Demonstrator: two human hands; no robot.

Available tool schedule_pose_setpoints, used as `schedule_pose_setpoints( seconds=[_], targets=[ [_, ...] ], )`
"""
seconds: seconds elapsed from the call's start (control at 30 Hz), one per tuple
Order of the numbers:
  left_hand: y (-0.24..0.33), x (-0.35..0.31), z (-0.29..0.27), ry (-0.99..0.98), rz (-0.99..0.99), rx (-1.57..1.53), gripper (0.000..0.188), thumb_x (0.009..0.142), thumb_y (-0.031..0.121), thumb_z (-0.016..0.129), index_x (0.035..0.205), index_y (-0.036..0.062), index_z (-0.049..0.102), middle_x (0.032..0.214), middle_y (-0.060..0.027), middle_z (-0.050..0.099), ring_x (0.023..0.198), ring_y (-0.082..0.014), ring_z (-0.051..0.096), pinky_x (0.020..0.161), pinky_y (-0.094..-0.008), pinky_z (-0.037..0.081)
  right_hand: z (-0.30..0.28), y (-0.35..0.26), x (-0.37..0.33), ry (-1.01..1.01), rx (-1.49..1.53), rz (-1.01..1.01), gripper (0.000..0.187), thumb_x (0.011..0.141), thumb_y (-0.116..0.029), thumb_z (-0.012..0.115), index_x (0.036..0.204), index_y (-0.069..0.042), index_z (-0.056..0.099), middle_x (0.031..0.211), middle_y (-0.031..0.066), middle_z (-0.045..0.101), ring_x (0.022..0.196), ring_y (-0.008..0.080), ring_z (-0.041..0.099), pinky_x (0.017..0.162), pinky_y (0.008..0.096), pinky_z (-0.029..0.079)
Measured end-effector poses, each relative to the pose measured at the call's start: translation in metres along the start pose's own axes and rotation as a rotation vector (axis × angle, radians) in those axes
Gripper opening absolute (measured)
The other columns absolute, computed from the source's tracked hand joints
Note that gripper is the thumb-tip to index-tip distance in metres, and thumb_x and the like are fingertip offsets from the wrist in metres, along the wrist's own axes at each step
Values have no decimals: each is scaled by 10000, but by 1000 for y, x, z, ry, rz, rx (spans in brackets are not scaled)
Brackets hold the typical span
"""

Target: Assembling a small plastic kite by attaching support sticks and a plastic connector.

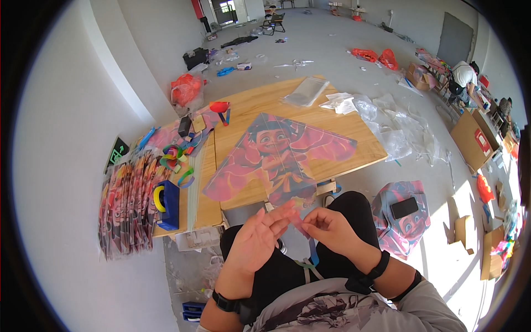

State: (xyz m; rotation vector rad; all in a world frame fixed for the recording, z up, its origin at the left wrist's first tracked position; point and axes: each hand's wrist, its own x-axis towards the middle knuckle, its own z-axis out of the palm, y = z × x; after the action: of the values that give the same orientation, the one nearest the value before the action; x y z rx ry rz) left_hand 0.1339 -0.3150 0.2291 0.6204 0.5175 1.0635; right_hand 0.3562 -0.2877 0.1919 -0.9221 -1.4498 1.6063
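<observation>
A printed kite (276,149) with a cartoon figure lies spread over the near edge of the wooden table (249,105), its lower end reaching toward my lap. My right hand (330,229) is closed, thumb and fingertips pinching a coloured ribbon (313,252) just below that end. From the pinch the ribbon hangs between my legs, turning from pink to blue and green. Beside it my left hand (260,235) is held up with its fingers stretched out, the tips next to the ribbon's upper part. Whether they touch it I cannot tell.
A blue tape dispenser (168,206) stands at the table's left, by a stack of packed kites (124,205). Coloured ribbon coils (180,160) lie behind it. Clear plastic sleeves (307,91) rest at the back. A phone (404,207) lies on printed sheets to my right.
</observation>
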Motion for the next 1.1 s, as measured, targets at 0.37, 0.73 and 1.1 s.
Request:
schedule_pose_setpoints(
  seconds=[0.37,0.73,1.1],
  targets=[
    [1,3,-2,37,21,37,600,1069,415,340,1352,-66,563,1552,-151,433,1350,-315,487,1146,-424,296,-4,6,-1,-10,-7,25,104,954,-90,685,990,3,653,840,2,662,761,53,605,706,223,508],
    [-1,4,-10,28,63,81,576,1069,401,359,1318,-64,589,1536,-154,452,1303,-303,522,1134,-420,316,-3,3,-2,-22,-15,32,109,953,-97,690,990,0,656,841,-2,665,766,53,607,719,223,507],
    [-1,0,-10,45,66,83,566,1065,404,373,1308,-55,598,1531,-156,457,1263,-273,550,1118,-414,338,-1,4,-3,-24,-22,52,107,953,-101,691,986,-3,662,835,-5,665,762,47,604,717,219,501]
  ],
)
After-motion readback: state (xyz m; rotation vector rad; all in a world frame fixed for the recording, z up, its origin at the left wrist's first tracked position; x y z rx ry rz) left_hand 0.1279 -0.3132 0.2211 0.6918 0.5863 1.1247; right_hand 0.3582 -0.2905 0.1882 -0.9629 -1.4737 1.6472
